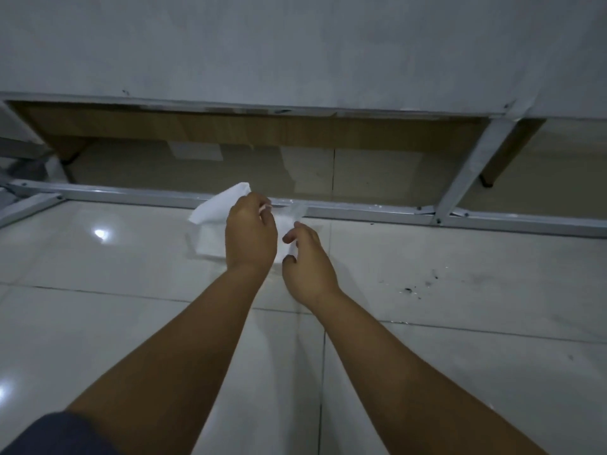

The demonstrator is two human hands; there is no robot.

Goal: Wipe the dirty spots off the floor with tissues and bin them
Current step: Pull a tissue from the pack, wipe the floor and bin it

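Glossy tiled floor (pixel 131 274), metal frame rail (pixel 394 215) along the wall. White tissue (pixel 216 211) held above the floor, left hand (pixel 251 233) pinching its top edge. Right hand (pixel 307 264) just beside, fingers curled on its lower edge. Dirty spots (pixel 423 285) to the right, well apart.

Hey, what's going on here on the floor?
A person is holding a white tissue above the tiled floor, with the left hand gripping it and the right hand pinching its other edge. Dark dirty spots lie on the tiles to the right, not yet wiped. No bin is in view.
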